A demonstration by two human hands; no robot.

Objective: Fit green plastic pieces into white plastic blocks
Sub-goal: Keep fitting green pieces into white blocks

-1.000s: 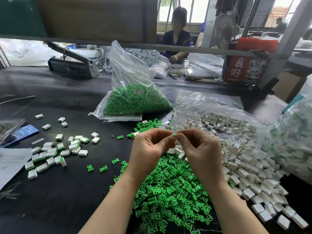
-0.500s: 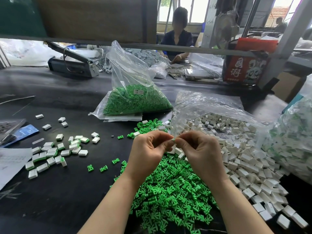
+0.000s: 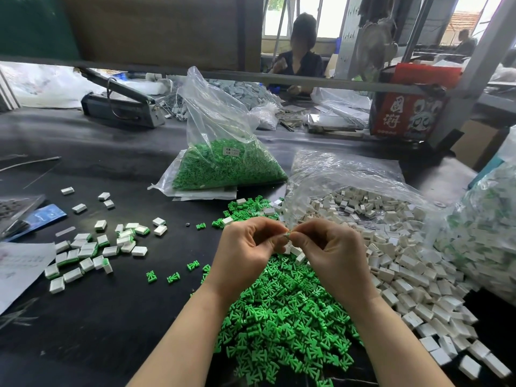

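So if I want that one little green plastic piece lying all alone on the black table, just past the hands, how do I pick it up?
Pinch the lone green plastic piece from straight above, fingers on its two long sides at the narrow middle. It lies flat on the black table with bare space all around it, so nothing blocks a pinch from above, and its wider ends should keep it from slipping out.

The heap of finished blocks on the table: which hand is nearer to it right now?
Left. The left hand is held up right of the heap of finished blocks, with bare table between. The right hand is farther right, fingertips meeting the left's over the green pieces.
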